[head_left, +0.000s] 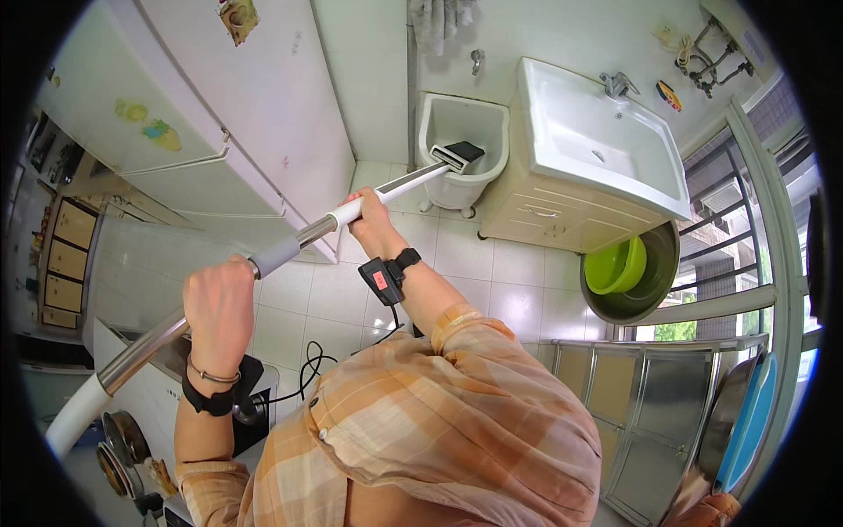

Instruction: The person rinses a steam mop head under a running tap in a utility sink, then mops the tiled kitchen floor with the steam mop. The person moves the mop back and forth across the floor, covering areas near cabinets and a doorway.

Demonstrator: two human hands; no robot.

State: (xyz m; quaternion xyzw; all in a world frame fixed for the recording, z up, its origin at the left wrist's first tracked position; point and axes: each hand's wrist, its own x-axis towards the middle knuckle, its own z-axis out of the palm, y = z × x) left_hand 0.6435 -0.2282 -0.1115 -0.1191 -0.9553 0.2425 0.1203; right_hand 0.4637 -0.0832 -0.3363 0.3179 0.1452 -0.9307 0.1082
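A long mop with a white and metal handle [315,230] slants from the lower left up to the middle of the view. My left hand [220,316] is closed around its metal tube, just beyond a grey sleeve. Further down, my right hand [370,216] grips the white lower section. The white mop head [450,158], with a dark pad [465,152], is at the front rim of a white ceramic mop basin [464,191], the pad reaching inside. Whether the pad touches the basin's inner wall, I cannot tell.
A refrigerator [263,105] stands at the left. Right of the basin is a white washbasin [593,132] on a cabinet [553,214]. A green tub [616,267] sits in a larger basin [660,277] by the window. A metal-framed cabinet [672,395] stands lower right. Cables hang from my wrist devices.
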